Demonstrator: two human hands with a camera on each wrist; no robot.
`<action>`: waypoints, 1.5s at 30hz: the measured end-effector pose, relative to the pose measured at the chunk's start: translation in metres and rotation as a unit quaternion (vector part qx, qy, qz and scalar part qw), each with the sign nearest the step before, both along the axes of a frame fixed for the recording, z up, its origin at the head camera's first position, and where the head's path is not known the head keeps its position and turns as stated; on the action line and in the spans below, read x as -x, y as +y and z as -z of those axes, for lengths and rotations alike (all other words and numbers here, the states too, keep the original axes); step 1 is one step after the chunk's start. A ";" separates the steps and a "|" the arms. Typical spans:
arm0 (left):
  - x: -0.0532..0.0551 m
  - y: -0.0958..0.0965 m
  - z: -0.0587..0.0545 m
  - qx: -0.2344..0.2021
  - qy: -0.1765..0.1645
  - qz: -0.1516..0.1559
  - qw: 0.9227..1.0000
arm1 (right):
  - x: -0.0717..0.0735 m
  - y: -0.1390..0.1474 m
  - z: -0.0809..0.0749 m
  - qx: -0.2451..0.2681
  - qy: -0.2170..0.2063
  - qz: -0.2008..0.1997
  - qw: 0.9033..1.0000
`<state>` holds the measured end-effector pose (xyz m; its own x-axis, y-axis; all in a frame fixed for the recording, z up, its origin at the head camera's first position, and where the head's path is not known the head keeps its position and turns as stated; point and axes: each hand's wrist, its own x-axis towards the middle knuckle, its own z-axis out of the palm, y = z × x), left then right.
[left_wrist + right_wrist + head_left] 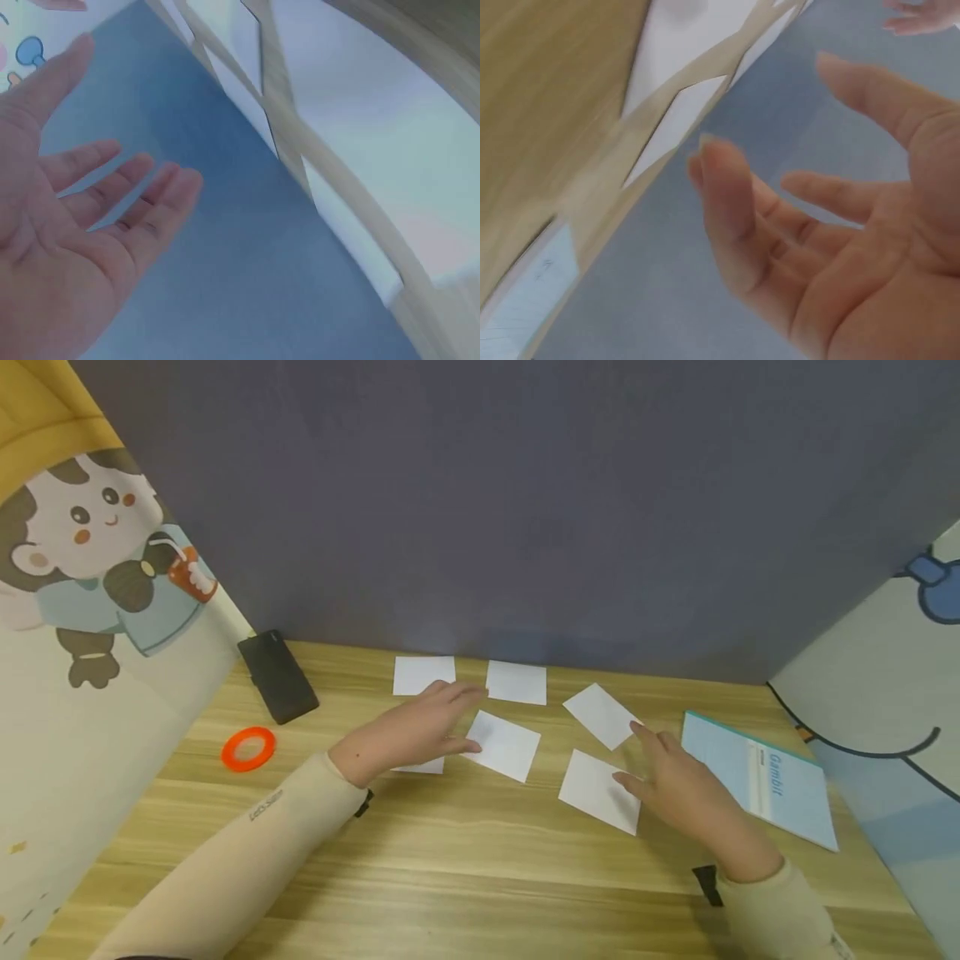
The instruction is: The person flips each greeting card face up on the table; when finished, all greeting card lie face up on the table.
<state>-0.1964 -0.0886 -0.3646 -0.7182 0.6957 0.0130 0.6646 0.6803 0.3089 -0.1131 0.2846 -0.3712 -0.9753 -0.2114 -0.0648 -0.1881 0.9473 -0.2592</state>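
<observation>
Several blank white cards lie spread on the wooden table. My left hand [416, 727] hovers over the left part of the layout, partly covering a back-left card [415, 672] and a front-left card [423, 767]. Its fingers are extended and hold nothing. Beside its fingertips are another back card [517, 682] and a tilted middle card [504, 746]. My right hand [678, 789] is above the right side, its thumb over a front-right card [596, 793] and its fingertips at the corner of a slanted card [600, 714]. In the right wrist view its palm [877, 277] holds nothing, fingers loosely bent.
A blue-and-white notepad marked Gambit [757, 777] lies at the right. On the left are a black phone-like slab [279, 678] and an orange ring, like a tape roll [227, 752]. A dark grey panel [525, 510] rises along the table's back edge, with illustrated walls either side.
</observation>
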 end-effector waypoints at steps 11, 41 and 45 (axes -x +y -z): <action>0.013 0.070 0.016 -0.010 -0.100 0.047 0.994 | 0.010 0.021 0.009 0.065 -0.132 -0.006 0.989; 0.009 0.169 0.026 0.107 -0.118 0.051 0.986 | 0.021 0.038 0.027 0.138 -0.211 0.035 0.967; 0.008 0.171 0.028 0.107 -0.114 0.046 0.987 | 0.022 0.039 0.029 0.138 -0.218 0.039 0.965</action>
<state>-0.2048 0.0819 -0.3928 -0.6183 0.7280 -0.2962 0.6568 0.6856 0.3141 -0.1350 0.3236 -0.4000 -0.8816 -0.2068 -0.4243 0.0650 0.8372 -0.5430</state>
